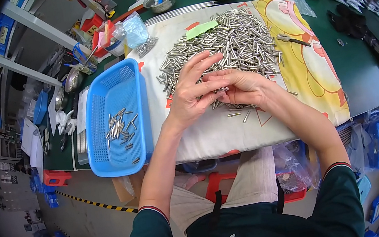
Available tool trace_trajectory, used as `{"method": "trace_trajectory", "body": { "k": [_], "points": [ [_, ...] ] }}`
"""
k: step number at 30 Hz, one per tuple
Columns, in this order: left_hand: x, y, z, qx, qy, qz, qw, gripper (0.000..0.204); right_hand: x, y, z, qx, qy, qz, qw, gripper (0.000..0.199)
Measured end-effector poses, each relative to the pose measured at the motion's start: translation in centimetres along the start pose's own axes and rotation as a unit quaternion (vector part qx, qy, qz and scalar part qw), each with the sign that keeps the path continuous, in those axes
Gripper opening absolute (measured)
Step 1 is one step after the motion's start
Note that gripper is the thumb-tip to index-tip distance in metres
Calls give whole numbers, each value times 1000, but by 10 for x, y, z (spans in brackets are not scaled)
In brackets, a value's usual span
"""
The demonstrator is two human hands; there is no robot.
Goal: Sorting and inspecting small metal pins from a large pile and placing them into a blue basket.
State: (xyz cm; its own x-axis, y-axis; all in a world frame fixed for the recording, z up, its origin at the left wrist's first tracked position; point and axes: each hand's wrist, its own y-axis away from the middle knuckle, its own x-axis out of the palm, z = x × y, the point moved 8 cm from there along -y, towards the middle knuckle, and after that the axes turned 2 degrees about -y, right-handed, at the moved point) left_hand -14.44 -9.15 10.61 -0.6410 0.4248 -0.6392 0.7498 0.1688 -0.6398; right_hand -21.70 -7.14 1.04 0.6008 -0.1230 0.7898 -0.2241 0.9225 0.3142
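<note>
A large heap of slim metal pins (232, 40) was spread over a white printed cloth (211, 135) on the surface, and only a small scatter of sorted pins (120, 128) was seen lying in the blue mesh basket (117, 119) just to the left of it. Judged from that, the work was at an early stage: a few dozen pieces had been moved across, while by far the greater part of the heap was left to be gone through.

The left hand (190, 91) and the right hand (243, 86) were brought together at the near edge of the heap, fingers touching. A small bundle of pins was held between them; the grip of each hand was curled closed about it, the left thumb laid across the top. How many pins were gathered could not be told, since the fingers hid most of them.

The ends of the held pins were seen to stick out below the fingers, their long axis slanted down toward the person's left. In the heap no common direction was kept; in the basket most pins were laid roughly along its length. A few loose pins (239, 114) were left on the cloth beneath the hands.
</note>
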Motion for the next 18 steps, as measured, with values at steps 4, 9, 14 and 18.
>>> {"method": "trace_trajectory", "body": {
  "k": [4,9,14,18],
  "points": [
    [5,2,6,-18,33,-30,999,31,-6,2,0,-11,-18,-36,999,23],
    [3,4,-2,18,-37,-68,997,27,-4,-2,-1,-11,-31,-17,999,20],
    [-5,7,-6,33,-45,-108,993,25,2,4,5,-44,26,-32,998,18],
    [-22,36,33,-193,120,-217,949,18,11,16,40,-247,272,-88,926,16]
  ]
}}
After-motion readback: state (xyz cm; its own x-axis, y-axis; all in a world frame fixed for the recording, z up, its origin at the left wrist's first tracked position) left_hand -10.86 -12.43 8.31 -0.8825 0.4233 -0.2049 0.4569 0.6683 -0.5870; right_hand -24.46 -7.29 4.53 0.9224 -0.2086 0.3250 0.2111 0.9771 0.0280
